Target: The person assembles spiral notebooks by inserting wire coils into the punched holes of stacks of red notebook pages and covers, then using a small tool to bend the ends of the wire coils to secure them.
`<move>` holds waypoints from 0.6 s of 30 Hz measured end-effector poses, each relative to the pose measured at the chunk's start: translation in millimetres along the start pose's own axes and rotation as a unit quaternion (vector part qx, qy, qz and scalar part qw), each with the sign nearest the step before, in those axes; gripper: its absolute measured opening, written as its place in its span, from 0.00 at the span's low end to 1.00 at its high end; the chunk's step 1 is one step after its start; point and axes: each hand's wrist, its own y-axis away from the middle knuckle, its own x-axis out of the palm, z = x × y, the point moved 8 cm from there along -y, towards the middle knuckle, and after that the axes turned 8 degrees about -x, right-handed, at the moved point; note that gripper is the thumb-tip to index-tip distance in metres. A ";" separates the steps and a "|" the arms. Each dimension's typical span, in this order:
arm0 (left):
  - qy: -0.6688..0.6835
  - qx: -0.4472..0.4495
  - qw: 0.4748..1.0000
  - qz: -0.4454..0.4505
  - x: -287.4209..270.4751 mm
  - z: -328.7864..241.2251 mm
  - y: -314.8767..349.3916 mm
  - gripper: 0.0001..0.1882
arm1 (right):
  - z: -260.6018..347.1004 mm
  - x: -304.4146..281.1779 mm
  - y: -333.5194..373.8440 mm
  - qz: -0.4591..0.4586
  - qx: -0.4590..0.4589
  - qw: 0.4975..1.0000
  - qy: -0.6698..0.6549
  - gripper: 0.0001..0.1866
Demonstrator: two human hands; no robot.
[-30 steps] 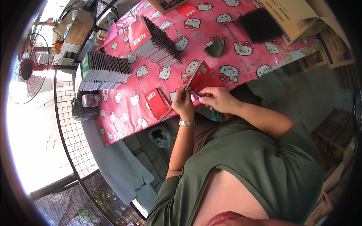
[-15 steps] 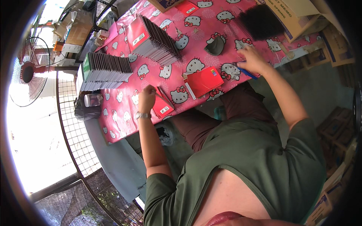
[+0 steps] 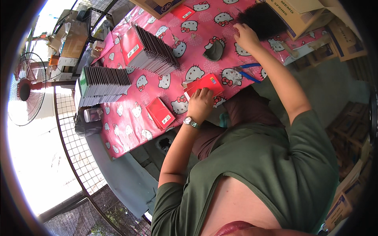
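My left hand (image 3: 201, 104) has its fingers bent over the near-left edge of a red notebook (image 3: 213, 83) at the table's front edge, gripping it. Farther right, my right hand (image 3: 249, 39) reaches to the near-left side of a pile of thin black binding coils (image 3: 263, 21). Its thumb and fingers look apart, and I make out nothing between them. Blue-handled pliers (image 3: 249, 74) lie below my right forearm, by the table edge. Left of my left hand, another small red spiral notebook (image 3: 160, 113) rests flat.
Two stacks of spiral notebooks, one with a red cover (image 3: 132, 46) and one with a green cover (image 3: 83, 83), stand at the left. A dark grey curved piece (image 3: 214, 51) sits mid-table. A cardboard box (image 3: 301, 19) stands far right. A fan (image 3: 25, 89) is beyond the left side.
My left hand has left the small spiral notebook and moved right to the other red notebook. My right hand has let go of the pliers and moved away to the black coils.
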 end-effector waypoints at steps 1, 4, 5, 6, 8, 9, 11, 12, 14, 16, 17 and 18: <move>0.034 0.005 0.999 0.002 -4.8 4.4 2.4 0.15 | 16.4 -4.5 8.5 0.016 -0.047 0.998 -0.038 0.17; 0.127 0.019 0.992 -0.004 -34.6 14.4 0.4 0.14 | 70.1 -7.2 59.1 0.061 -0.175 0.960 -0.209 0.18; 0.097 0.000 0.995 -0.031 -41.1 19.5 -2.1 0.14 | 86.9 -4.9 76.7 0.113 -0.166 0.945 -0.260 0.20; 0.066 -0.019 0.996 -0.058 -47.4 23.6 -6.6 0.14 | 95.1 -0.9 94.0 0.114 -0.158 0.933 -0.302 0.25; 0.002 -0.049 0.994 -0.099 -48.9 27.9 -13.4 0.13 | 114.4 1.5 119.9 0.136 -0.095 0.921 -0.353 0.33; -0.007 -0.055 0.992 -0.112 -46.4 26.1 -16.6 0.12 | 123.1 6.3 131.7 0.112 -0.111 0.917 -0.366 0.36; -0.022 -0.061 0.989 -0.133 -40.4 22.0 -20.8 0.11 | 146.0 39.2 153.5 0.153 -0.082 0.876 -0.450 0.41; -0.011 -0.060 0.987 -0.148 -38.8 22.9 -20.1 0.11 | 155.4 48.0 156.6 0.173 -0.070 0.850 -0.492 0.45; -0.001 -0.059 0.986 -0.154 -36.3 25.6 -18.5 0.11 | 158.8 57.1 154.8 0.235 -0.071 0.845 -0.475 0.48; 0.005 -0.051 0.986 -0.156 -36.1 26.7 -17.6 0.12 | 150.2 57.6 145.3 0.198 -0.120 0.876 -0.423 0.40; 0.004 -0.047 0.987 -0.153 -36.1 29.1 -14.9 0.12 | 145.9 52.1 138.2 0.206 -0.128 0.886 -0.395 0.34; 0.005 -0.044 0.988 -0.149 -34.8 29.4 -11.5 0.12 | 143.0 38.5 129.7 0.215 -0.133 0.896 -0.366 0.29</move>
